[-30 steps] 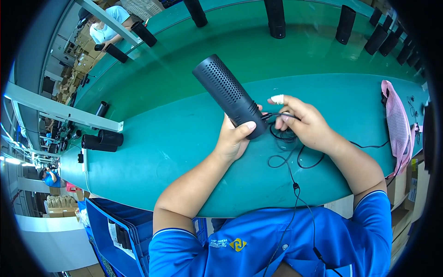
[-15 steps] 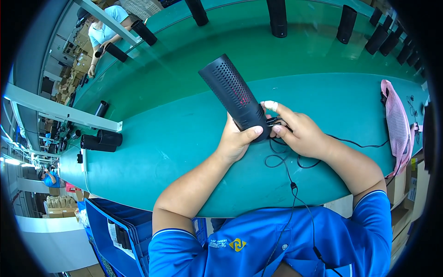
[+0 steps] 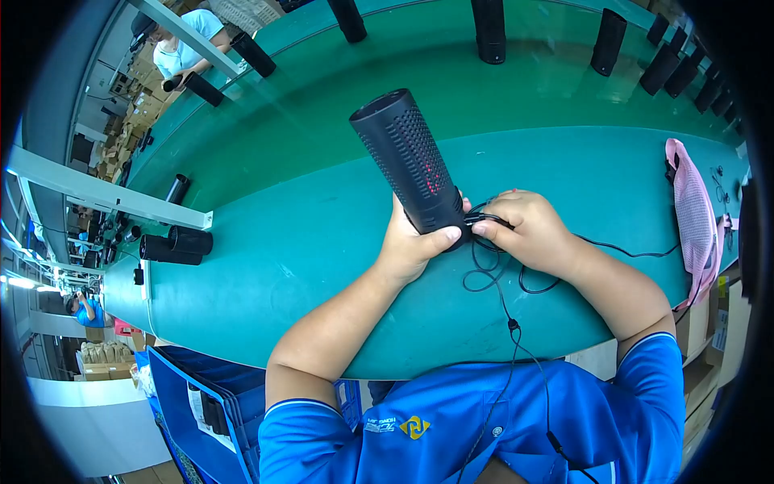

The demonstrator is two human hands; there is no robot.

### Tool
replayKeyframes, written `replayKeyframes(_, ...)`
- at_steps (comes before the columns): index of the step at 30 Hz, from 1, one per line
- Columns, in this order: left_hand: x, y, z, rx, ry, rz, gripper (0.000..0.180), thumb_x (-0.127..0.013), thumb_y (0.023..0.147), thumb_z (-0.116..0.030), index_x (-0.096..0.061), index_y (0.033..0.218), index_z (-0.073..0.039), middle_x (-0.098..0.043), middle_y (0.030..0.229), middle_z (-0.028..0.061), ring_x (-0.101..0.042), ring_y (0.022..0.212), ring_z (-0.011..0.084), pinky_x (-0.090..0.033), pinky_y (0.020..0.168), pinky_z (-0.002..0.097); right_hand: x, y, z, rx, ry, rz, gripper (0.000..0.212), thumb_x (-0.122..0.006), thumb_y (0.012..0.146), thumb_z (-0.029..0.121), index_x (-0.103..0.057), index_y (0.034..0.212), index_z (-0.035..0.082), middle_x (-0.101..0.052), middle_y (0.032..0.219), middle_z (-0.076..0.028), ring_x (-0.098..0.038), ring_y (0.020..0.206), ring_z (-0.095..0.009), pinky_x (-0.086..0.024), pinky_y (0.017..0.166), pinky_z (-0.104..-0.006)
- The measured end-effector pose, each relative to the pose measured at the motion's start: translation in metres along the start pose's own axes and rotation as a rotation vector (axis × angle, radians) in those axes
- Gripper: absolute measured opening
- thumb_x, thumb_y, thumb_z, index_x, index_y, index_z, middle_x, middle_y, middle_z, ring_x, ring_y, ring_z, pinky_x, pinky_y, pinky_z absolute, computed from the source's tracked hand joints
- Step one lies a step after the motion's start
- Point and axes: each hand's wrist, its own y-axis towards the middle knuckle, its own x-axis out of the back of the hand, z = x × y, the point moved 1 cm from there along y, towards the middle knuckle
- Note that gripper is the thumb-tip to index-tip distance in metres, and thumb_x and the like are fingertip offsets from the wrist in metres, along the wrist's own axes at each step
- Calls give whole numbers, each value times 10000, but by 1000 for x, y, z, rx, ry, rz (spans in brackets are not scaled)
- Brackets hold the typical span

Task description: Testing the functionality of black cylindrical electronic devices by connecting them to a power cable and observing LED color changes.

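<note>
A black perforated cylinder [image 3: 407, 157] with an open top leans up and to the left above the green bench. Red light glows through its small holes. My left hand [image 3: 414, 244] is closed around its lower end, thumb across the front. My right hand [image 3: 528, 230] pinches a black cable plug [image 3: 481, 218] against the side of the cylinder's base; whether the plug is fully seated cannot be made out. Looped black cable [image 3: 481, 280] hangs below my fingers, and another length runs right across the bench.
Several similar black cylinders [image 3: 489, 36] stand on the darker green strip [image 3: 322, 105] at the far side. Two more cylinders [image 3: 192, 239] lie at the left. A pink mesh bag [image 3: 693, 210] rests at the right edge. Blue bins [image 3: 193, 403] stand lower left. A co-worker [image 3: 193, 48] sits far left.
The cylinder has tilted slightly more upright. My right index finger, raised with a white wrap before, has curled in toward the plug. The far cylinders have shifted slightly right.
</note>
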Motion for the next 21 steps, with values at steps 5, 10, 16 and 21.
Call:
replayKeyframes(5, -2, -5, 1, 7, -6, 11, 518, -703, 684, -129, -473, 1133, -10, -547, 1034, 126, -572, 972, 241, -432, 963, 419, -7, -6, 8, 118, -76, -62, 122, -684, 763, 119, -625, 719, 21, -589, 628, -56, -538, 580, -206, -435, 616, -300)
replayKeyframes(10, -3, -5, 4, 62, -56, 18, 511, -698, 680, -150, -483, 1119, -3, -549, 1022, 127, -581, 961, 238, -427, 977, 431, -8, -10, 5, 147, -36, -42, 119, -690, 756, 122, -631, 722, 24, -595, 634, -60, -529, 555, -213, -434, 609, -301)
replayKeyframes(16, -1, -4, 1, 77, -84, 103, 506, -695, 681, -151, -487, 1119, -3, -556, 1024, 128, -590, 972, 253, -442, 955, 421, -6, -12, 13, 160, -74, -27, 118, -686, 759, 118, -632, 712, 25, -604, 639, -61, -535, 561, -210, -437, 600, -300)
replayKeyframes(21, 0, -4, 4, 87, -59, 31, 513, -698, 674, -143, -492, 1122, -2, -566, 1033, 131, -591, 993, 265, -455, 932, 407, -8, -10, 4, 103, -50, -11, 129, -686, 760, 126, -628, 706, 24, -605, 635, -62, -537, 561, -211, -437, 592, -301)
